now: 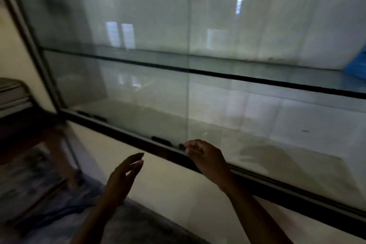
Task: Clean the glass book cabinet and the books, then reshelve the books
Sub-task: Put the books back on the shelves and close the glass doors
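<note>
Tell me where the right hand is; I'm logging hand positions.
Head view, lower centre: the right hand sits at the cabinet's bottom track, right of the left hand.

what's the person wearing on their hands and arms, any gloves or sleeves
Nothing that shows. The left hand and right hand have no gloves, and no sleeve is in view on either side. I see no watch, ring or bracelet, though the picture is slightly blurred.
</note>
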